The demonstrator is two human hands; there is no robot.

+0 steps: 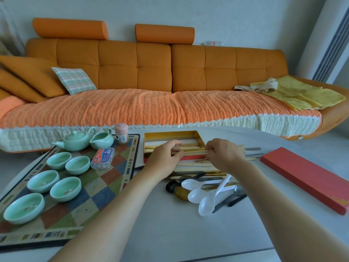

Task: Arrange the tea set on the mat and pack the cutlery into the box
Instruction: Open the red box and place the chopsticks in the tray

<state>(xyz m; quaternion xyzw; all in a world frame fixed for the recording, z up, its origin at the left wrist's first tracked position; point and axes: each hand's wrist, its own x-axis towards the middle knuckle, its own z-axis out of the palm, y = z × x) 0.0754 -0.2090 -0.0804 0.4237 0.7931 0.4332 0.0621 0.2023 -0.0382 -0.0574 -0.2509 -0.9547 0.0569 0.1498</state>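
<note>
At box [170,136] rim | left hand [166,157], right hand [223,154] pinch chopsticks [194,152] | chopsticks inside

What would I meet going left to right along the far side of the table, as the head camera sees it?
In order: green teapot → green pitcher → pink-capped jar → open gold-lined box → long red lid.

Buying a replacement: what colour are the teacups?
The teacups are pale green; head view shows them.

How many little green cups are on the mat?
5 cups on the mat: two by the teapot, two in the middle, one nearest. None seem hidden.
</note>
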